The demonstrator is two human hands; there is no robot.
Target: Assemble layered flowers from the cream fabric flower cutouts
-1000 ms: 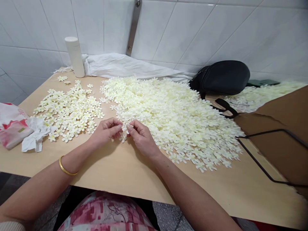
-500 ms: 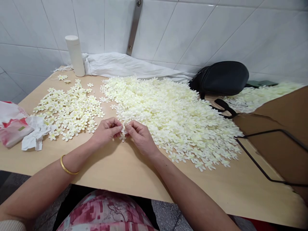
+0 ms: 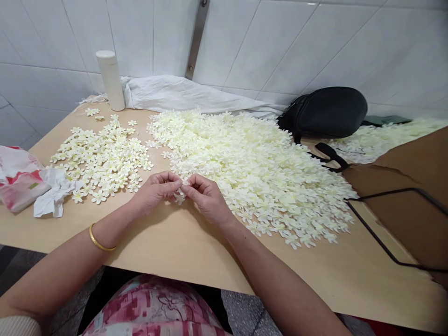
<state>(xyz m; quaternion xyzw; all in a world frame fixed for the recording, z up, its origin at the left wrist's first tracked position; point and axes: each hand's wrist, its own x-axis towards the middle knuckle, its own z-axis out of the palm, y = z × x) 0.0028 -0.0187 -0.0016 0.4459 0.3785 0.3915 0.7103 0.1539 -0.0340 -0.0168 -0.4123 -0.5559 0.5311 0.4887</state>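
Note:
Between the fingertips of both hands are small white artificial flowers, partly covered by the fingers. My left hand is closed in a pinch on them from the left. From the right, my right hand pinches them too, thumb against forefinger. The fingertips of the two hands nearly meet just above the table. Beyond and to the right spreads a large heap of white-yellow flowers. A smaller heap of flowers with yellower centres lies to the left of my hands.
A white bottle stands at the back left beside a white cloth along the tiled wall. A black case sits behind the large heap. Cardboard rises at right; crumpled tissue and a plastic packet lie left.
Both hands stay at the same place. The fingertips have come slightly closer together, and the flowers between them have turned a little. The whole view has shifted slightly.

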